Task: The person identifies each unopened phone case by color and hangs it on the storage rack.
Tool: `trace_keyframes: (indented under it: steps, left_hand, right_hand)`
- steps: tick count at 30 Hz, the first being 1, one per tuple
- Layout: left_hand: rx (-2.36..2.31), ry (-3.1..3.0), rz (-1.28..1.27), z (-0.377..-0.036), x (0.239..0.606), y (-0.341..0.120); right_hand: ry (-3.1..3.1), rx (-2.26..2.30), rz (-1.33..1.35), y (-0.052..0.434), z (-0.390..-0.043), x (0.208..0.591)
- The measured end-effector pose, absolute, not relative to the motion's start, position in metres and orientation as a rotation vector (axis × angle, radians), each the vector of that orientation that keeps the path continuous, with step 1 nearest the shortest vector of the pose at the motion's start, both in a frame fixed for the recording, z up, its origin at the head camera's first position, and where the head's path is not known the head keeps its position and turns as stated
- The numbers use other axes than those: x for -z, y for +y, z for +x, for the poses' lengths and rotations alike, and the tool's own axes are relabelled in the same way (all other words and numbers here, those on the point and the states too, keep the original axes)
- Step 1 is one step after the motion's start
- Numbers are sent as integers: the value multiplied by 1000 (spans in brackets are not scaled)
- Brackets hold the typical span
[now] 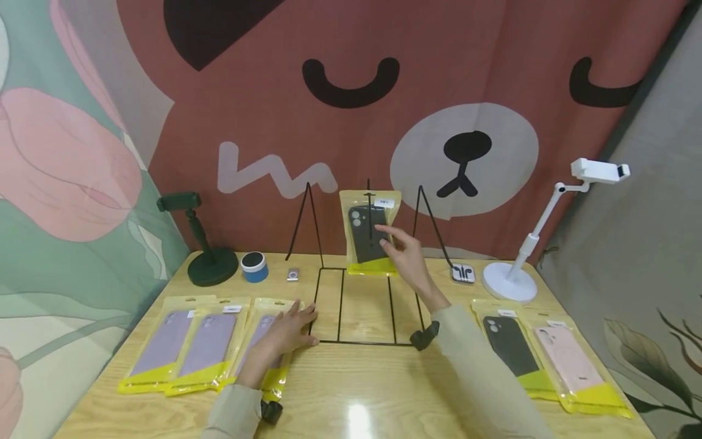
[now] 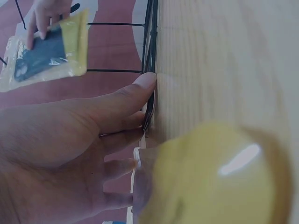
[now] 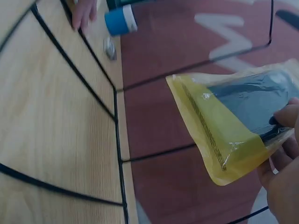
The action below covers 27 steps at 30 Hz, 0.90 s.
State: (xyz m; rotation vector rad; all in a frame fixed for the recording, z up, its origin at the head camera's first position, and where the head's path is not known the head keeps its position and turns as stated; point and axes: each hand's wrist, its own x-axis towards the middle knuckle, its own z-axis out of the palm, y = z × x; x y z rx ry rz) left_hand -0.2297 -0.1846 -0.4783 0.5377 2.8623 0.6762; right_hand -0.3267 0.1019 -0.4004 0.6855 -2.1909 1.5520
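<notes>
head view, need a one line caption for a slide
Right hand touches a packaged black phone case hanging on a black wire rack; left hand rests flat on a purple case pack.

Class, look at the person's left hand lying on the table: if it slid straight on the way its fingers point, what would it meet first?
Probably the black wire rack: the left hand rests on a purple packaged case, its fingers already at the rack's left base wire. Actual contact is unclear.
</notes>
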Motion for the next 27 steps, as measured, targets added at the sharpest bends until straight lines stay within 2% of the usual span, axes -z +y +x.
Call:
trace_keyframes:
  steps: [3, 6, 13, 16, 22, 27]
  left_hand:
    - [-694, 2853, 544, -230, 481, -185]
    - [-695, 2844, 543, -229, 483, -184]
    - [-682, 2858, 534, -230, 481, -183]
    - [-679, 2858, 542, -231, 481, -182]
    - [-676, 2859, 536, -232, 480, -185]
    - [-680, 2855, 534, -231, 480, -185]
  right_hand:
    - [-2206, -1541, 642, 106, -338, 407]
    - [-2265, -1422, 594, 117, -332, 413]
    - [-2275, -648, 700, 177, -274, 442]
    - [-2430, -485, 518, 222, -243, 455]
    - [-2982, -307, -82, 287, -203, 467]
    - [-3170, -290, -227, 301, -195, 468]
